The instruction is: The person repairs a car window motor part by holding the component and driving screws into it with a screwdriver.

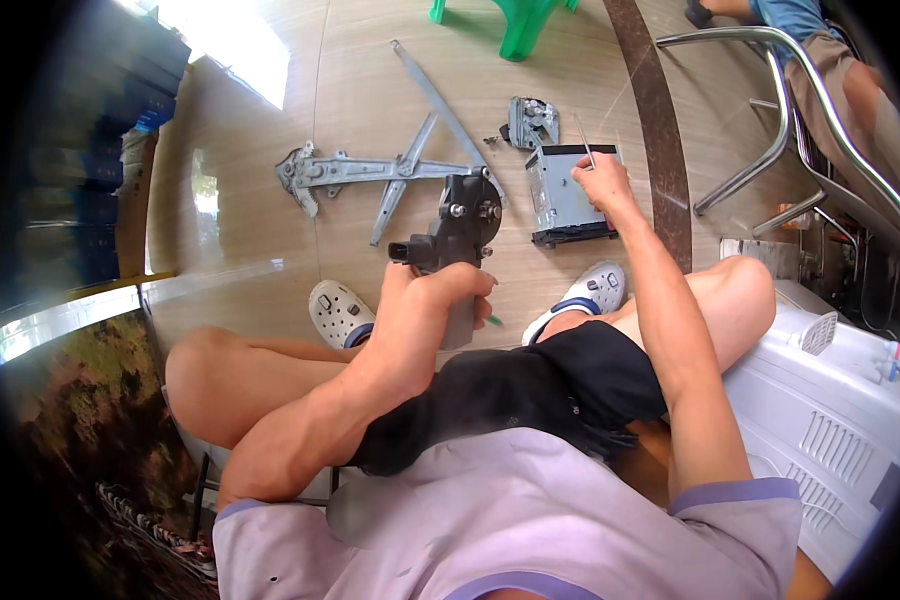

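In the head view, the silver, box-shaped metal unit with black edges (562, 197) on the floor is the landmark. Left of it, the left hand (425, 300) grips a black motor with a grey metal cylinder (448, 228); the motor's black head rises above the fist, the cylinder showing below. Over the box's right side, the right hand (602, 185) pinches a thin metal rod (586, 143); whether it touches the box, I cannot tell. Crossed grey metal arms (402, 172) lie left of the box; a small grey-and-black metal mechanism (532, 124) sits just beyond it.
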### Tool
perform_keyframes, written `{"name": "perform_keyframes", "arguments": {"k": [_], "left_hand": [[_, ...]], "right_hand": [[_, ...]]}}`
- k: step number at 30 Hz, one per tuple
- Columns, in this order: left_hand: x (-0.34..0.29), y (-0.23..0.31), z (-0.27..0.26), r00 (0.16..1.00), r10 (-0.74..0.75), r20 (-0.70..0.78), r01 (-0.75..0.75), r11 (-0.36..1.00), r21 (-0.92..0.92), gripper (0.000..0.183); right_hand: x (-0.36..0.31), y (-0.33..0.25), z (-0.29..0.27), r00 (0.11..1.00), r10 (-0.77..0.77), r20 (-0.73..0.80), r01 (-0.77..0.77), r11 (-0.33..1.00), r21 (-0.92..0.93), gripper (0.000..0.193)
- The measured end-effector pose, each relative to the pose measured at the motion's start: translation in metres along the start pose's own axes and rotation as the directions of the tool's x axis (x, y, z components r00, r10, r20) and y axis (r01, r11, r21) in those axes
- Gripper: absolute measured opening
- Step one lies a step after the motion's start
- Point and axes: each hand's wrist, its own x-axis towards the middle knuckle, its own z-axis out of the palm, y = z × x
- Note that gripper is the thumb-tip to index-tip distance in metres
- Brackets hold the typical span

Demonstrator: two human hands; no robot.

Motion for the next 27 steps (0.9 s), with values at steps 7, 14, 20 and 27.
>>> {"name": "perform_keyframes", "arguments": {"k": [7, 14, 20, 27], "left_hand": [[0.005, 0.007, 0.006, 1.000, -0.009, 0.024, 0.010, 0.999, -0.035, 0.013], [0.006, 0.007, 0.004, 0.999, -0.028, 0.018, 0.030, 0.997, -0.065, 0.010], [0.008, 0.010, 0.005, 0.998, 0.006, 0.056, -0.001, 0.996, -0.091, 0.010], [0.005, 0.014, 0.006, 0.996, -0.011, 0.091, 0.022, 0.993, -0.120, 0.013]], "right_hand": [[0.031, 0.039, 0.026, 0.992, -0.110, 0.058, 0.116, 0.986, -0.119, 0.034], [0.038, 0.033, 0.036, 0.977, -0.206, 0.057, 0.213, 0.946, -0.242, 0.029], [0.043, 0.028, 0.034, 0.985, -0.163, 0.061, 0.174, 0.931, -0.320, 0.025], [0.020, -0.028, 0.011, 0.949, -0.316, 0.006, 0.313, 0.938, -0.148, 0.031]]}}
